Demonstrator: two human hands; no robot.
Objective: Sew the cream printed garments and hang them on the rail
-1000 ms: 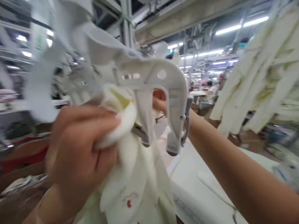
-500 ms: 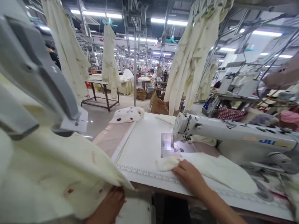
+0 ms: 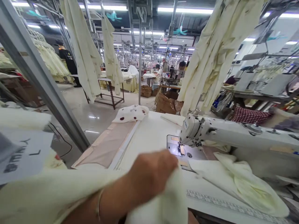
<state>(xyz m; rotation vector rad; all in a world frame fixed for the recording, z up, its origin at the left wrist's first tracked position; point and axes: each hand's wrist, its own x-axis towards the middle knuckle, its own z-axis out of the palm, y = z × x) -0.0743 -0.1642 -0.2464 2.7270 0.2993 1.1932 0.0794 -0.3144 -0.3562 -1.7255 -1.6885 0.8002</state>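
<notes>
My left hand [image 3: 154, 171], with a thin bracelet at the wrist, is raised over the front of the sewing table [image 3: 151, 137]. It is closed on a cream garment piece [image 3: 174, 196] that hangs below the fist. Of my right hand only a sliver of skin [image 3: 192, 218] shows at the bottom edge, behind that cloth; its fingers are hidden. To the right, a cream fabric piece [image 3: 252, 186] lies folded on the table, beside the sewing machine [image 3: 224, 129] with its lit needle area. More cream cloth [image 3: 58, 189] spreads under my left forearm.
A metal post [image 3: 46, 77] slants up at left, near a paper tag [image 3: 25, 155] marked L. Spotted cloth [image 3: 130, 113] lies on the table's far end. Cream garments [image 3: 217, 56] hang beyond the machine. Cardboard boxes [image 3: 165, 104] and a person in black [image 3: 68, 62] are further back.
My left hand has come up and right, closed on cream cloth. My right hand has dropped from the tabletop fabric almost out of view. The grey clamp-like part at left has left view.
</notes>
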